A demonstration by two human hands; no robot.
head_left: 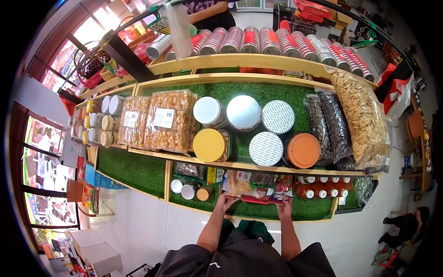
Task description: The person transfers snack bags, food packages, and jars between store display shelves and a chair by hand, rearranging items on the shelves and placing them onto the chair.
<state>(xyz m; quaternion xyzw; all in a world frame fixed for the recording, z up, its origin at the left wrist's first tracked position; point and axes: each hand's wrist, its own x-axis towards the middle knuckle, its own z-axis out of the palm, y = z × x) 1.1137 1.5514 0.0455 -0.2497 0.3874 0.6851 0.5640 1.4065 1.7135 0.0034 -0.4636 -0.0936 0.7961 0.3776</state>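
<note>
Your left hand (225, 203) and right hand (284, 207) grip the red-edged tray (261, 200) of packets (258, 181), at the lower shelf's (307, 211) six o'clock side; white-capped jars (321, 193) stand at the tray's three o'clock.

Big windows (39, 159) far left of grip, dark frames, very bright daylight in panes. Pale wall (37, 106) between windows. Floor (147, 226) below and beside grip: shiny white tiles, light bouncing off. Wooden shelf (203, 61) with levels, top ones higher than grip. Green mat (131, 171) like grass on shelf, left of grip. White cabinet (99, 256) low, left of grip. Brown table (425, 143) far right of grip, where room looks darker.
</note>
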